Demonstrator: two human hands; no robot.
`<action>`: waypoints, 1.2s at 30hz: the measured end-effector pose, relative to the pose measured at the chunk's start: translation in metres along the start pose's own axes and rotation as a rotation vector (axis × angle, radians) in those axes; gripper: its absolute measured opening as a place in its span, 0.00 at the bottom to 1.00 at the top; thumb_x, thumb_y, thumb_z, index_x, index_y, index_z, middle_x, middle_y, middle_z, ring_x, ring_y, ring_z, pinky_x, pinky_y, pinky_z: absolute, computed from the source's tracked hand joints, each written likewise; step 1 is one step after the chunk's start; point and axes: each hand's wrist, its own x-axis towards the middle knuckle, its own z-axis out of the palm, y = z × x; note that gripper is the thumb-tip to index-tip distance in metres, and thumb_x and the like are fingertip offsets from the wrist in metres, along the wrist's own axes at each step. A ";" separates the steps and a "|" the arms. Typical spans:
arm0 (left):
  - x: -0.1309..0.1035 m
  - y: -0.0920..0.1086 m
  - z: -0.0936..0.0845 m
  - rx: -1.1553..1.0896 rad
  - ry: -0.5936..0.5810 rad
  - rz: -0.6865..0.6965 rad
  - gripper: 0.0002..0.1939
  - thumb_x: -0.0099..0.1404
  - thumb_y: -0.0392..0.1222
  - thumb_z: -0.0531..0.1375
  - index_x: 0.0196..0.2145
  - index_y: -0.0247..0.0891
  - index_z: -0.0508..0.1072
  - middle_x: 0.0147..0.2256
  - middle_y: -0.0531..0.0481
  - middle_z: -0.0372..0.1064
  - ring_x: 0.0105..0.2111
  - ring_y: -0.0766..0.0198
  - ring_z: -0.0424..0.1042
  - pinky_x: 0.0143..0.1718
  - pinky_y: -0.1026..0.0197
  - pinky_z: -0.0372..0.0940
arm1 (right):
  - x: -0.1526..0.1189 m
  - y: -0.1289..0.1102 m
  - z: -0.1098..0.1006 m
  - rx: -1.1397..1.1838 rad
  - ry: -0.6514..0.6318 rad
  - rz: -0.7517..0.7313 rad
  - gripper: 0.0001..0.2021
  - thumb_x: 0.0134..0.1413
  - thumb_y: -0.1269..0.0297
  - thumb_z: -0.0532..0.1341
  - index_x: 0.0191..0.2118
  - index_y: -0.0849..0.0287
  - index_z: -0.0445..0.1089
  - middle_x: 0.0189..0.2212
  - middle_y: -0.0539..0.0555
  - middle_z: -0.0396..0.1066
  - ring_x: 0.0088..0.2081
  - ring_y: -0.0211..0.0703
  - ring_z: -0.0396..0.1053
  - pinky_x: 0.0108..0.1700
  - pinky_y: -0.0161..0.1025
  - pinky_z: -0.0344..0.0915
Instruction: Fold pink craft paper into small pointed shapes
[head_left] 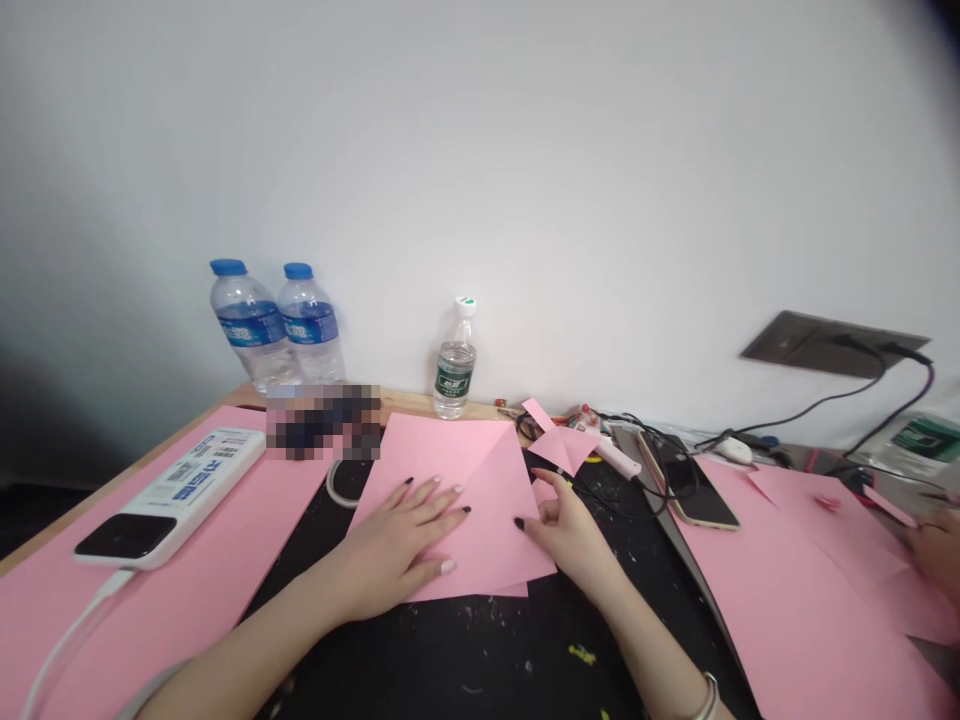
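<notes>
A pink paper sheet (480, 450) lies on the black mat (480, 660), with a crease running toward its upper right corner and another pink layer showing under its bottom edge. My left hand (401, 545) rests flat on the sheet, fingers spread. At the sheet's right edge is my right hand (562, 525), its index finger stretched out and thumb on the paper, with a gap between them; the other fingers are curled. Just beyond it lies a folded pink paper piece (564, 445).
A white power bank (176, 500) with a cable lies on pink paper at left. Several water bottles, one small (455, 365), stand by the wall. At right are a phone (697, 485), black cables, more pink sheets (780, 570) and another person's hand (937, 550).
</notes>
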 end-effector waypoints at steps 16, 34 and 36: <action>0.030 0.017 -0.007 0.013 -0.089 0.075 0.35 0.61 0.59 0.52 0.62 0.51 0.46 0.65 0.46 0.33 0.63 0.42 0.31 0.58 0.35 0.36 | -0.016 -0.022 -0.036 0.206 -0.542 0.217 0.36 0.40 0.68 0.65 0.57 0.58 0.51 0.12 0.40 0.64 0.09 0.29 0.54 0.11 0.23 0.49; 0.030 0.011 0.009 -0.052 0.012 0.122 0.36 0.62 0.64 0.45 0.63 0.52 0.41 0.65 0.49 0.34 0.63 0.43 0.32 0.58 0.34 0.33 | 0.001 -0.017 0.000 0.519 -0.095 0.089 0.18 0.45 0.53 0.63 0.39 0.61 0.71 0.31 0.56 0.75 0.30 0.48 0.72 0.33 0.41 0.67; 0.030 0.011 0.009 -0.054 0.010 0.120 0.35 0.62 0.64 0.45 0.63 0.52 0.41 0.65 0.49 0.34 0.63 0.43 0.32 0.58 0.34 0.33 | 0.001 -0.022 0.001 0.603 -0.083 0.120 0.18 0.44 0.55 0.64 0.40 0.61 0.71 0.34 0.57 0.75 0.33 0.50 0.73 0.37 0.43 0.67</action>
